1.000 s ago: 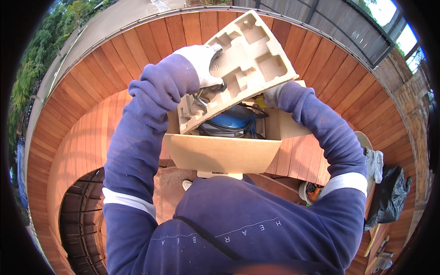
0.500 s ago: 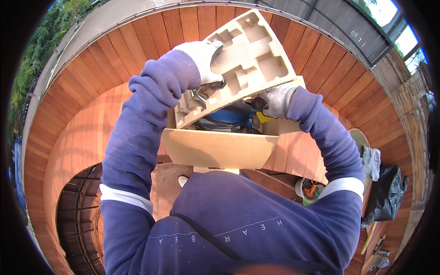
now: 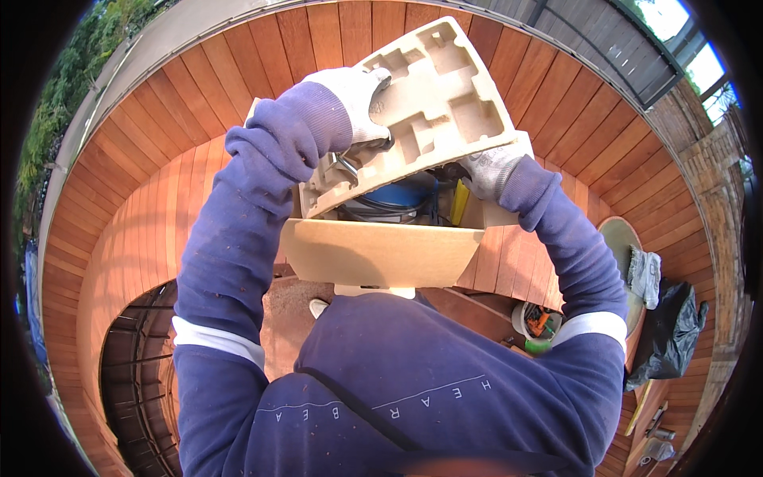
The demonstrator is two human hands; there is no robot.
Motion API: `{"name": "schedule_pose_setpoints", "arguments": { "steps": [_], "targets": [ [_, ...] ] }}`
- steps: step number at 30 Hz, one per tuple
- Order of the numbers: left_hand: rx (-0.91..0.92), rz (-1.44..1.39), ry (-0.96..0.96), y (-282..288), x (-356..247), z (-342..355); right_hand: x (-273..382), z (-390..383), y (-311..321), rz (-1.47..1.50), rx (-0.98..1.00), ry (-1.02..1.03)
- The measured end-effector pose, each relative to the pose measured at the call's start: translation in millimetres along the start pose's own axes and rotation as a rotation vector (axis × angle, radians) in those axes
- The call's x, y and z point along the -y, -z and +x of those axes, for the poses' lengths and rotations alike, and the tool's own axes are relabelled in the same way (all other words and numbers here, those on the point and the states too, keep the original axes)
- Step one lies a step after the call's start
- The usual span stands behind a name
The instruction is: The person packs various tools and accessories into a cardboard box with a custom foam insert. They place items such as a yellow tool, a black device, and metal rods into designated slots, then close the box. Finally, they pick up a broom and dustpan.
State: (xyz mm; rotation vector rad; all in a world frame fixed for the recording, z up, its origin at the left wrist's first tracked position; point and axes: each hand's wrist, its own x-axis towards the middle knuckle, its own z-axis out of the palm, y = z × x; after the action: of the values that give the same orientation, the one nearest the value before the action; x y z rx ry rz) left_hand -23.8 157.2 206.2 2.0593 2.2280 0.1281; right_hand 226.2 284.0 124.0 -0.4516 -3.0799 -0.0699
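My left hand [image 3: 354, 103], in a white glove with dark fingertips, is closed on a moulded pulp packing tray [image 3: 397, 99], holding it tilted above an open cardboard box [image 3: 381, 250]. A shiny metal piece [image 3: 343, 165] shows at the tray's lower left, below that hand. My right hand [image 3: 494, 167], gloved too, reaches into the box's right side under the tray's edge. Its fingers curl in beside a dark part, largely hidden. Inside the box lie a blue rounded thing [image 3: 404, 193] with black cable-like loops and a yellow strip [image 3: 459, 203] close to my right hand.
Curved reddish wooden decking [image 3: 175, 103] surrounds the box. A round opening [image 3: 139, 374] gapes at lower left. To the right are a white bucket [image 3: 540, 324] with orange and green things, a pair of grey gloves [image 3: 644, 277] and a black plastic bag [image 3: 671, 334].
My right hand has shifted slightly up and right, and more of the yellow strip shows beside it. The tray has barely moved in my left hand.
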Motion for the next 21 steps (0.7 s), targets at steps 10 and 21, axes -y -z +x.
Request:
{"name": "schedule_pose_setpoints", "arguments": {
  "steps": [10,21],
  "targets": [
    [-0.035,0.041,-0.005,-7,5,0,23,14,-19,-0.312,0.456,0.079],
    [-0.059,-0.014,-0.015,0,10,-4,38,2,-14,-0.238,0.329,0.016]
  ]
}}
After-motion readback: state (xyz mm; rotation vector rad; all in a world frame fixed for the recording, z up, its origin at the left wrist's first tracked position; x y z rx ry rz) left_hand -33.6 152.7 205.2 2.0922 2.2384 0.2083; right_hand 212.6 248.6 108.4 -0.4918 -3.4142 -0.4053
